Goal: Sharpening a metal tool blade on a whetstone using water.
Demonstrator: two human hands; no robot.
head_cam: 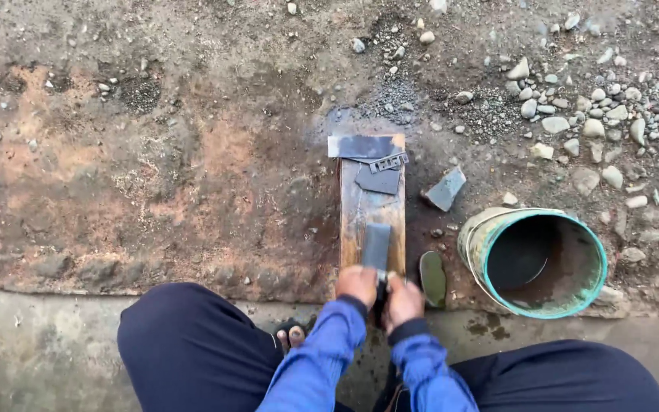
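Both the left hand (357, 285) and right hand (403, 298), fingers closed, grip a flat grey metal blade (376, 246) on the wet wooden plank (354, 221); even, flat pressure looks key

The near end of the grey blade (377, 246) is hidden under the left hand (356, 284) and right hand (404, 299), so any handle cannot be seen, nor how the fingers close. At six o'clock both blue sleeves (322, 366) and the dark knees (192, 347) run off the bottom edge. The small notched metal piece (388, 162) at twelve o'clock on the wooden plank (371, 210) is too small to identify. The teal bucket (534, 262) at three o'clock has a shadowed inside; its contents are unclear.
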